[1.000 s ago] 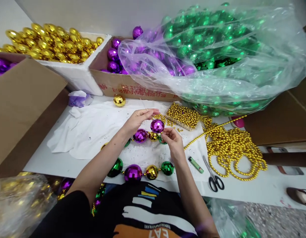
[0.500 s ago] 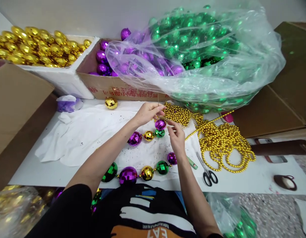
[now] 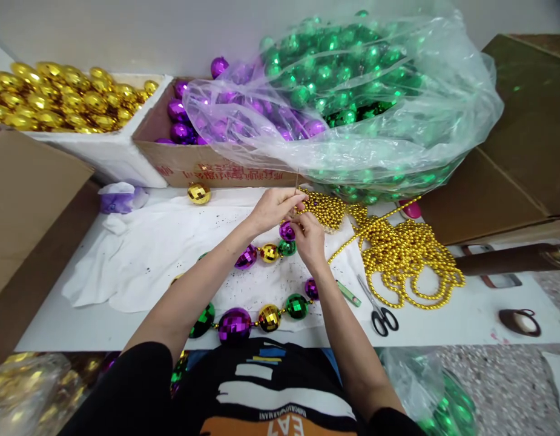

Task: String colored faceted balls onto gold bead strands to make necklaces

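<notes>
My left hand [image 3: 276, 209] is closed in a pinch, with a thin needle [image 3: 297, 178] sticking up from its fingers. Just below and to the right, my right hand [image 3: 309, 239] pinches beside a purple ball [image 3: 286, 231]; what lies between its fingertips is too small to make out. That ball tops a string of faceted balls, with a green ball [image 3: 287, 247], a gold ball [image 3: 269, 253] and a larger purple ball [image 3: 246, 257] following. Nearer my body, the strand shows another large purple ball [image 3: 235, 326]. Small gold beads [image 3: 327, 210] lie piled behind my hands.
Gold bead chains [image 3: 398, 260] and scissors [image 3: 383, 318] lie to the right, near a green cutter [image 3: 349, 293]. Behind stand a foam box [image 3: 102, 151] of gold balls, a carton [image 3: 193, 163] of purple ones and a plastic bag [image 3: 470, 91] of green ones. A loose gold ball [image 3: 198, 193] rests on the cloth [image 3: 138, 242].
My right hand has moved up and left, close against my left fingers and the purple ball. The needle shows more above my left hand. The view has shifted slightly.
</notes>
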A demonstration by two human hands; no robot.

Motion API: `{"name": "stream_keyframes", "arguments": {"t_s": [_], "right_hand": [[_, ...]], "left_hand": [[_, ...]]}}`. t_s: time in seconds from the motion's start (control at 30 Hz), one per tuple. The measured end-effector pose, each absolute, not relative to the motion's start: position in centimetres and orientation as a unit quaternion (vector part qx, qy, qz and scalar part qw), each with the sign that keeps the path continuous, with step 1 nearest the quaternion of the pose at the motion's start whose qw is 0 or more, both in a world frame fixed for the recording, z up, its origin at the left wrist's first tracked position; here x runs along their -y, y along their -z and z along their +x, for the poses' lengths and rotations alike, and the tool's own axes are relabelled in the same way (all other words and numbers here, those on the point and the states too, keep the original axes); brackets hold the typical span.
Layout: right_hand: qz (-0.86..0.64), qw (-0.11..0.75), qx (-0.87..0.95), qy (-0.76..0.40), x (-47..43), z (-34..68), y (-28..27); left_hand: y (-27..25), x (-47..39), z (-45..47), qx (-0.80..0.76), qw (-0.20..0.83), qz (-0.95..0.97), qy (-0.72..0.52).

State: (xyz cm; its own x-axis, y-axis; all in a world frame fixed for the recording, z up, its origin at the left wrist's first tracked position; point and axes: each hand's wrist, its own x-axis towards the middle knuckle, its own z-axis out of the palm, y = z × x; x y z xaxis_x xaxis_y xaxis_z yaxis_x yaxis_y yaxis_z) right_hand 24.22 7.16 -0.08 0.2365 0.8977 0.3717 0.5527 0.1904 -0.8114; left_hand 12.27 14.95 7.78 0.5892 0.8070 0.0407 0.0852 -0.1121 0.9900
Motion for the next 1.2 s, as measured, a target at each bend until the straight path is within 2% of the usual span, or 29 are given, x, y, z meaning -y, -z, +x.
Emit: {"name": "stream_keyframes", "arguments": {"t_s": [0.13,0.23,0.47,0.8,0.97,1.03,1.2], "right_hand": [[-0.592,0.565,0.517,-0.251,-6.9,24.3,-0.5],[-0.571,0.597,0.458,-0.328,-6.7,23.9,-0.5],[-0.521,0.64,0.344,-0.448,-6.0,23.1,0.2],[-0.518,0.639,0.339,-0.457,-5.6,23.3,0.2],[-0.497,0.661,0.337,-0.45,-4.5,22.8,-1.2],[-0.495,0.663,0.354,-0.436,-4.2,22.6,-1.9],[-0.503,0.641,0.381,-0.437,-3.9,22.2,-3.8]], "left_hand": [[-6.8,-14.2,11.2,-0.272,0.671,0.596,-0.347],[-4.1,-13.3,10.5,-0.258,0.71,0.586,-0.293],[0.2,-11.9,9.8,-0.325,0.655,0.633,-0.255],[-0.4,-11.7,8.4,-0.322,0.578,0.712,-0.235],[-2.3,-11.5,8.1,-0.31,0.551,0.746,-0.21],[-3.4,-11.2,8.0,-0.306,0.584,0.72,-0.217],[-4.6,-10.4,7.9,-0.248,0.75,0.557,-0.255]]}}
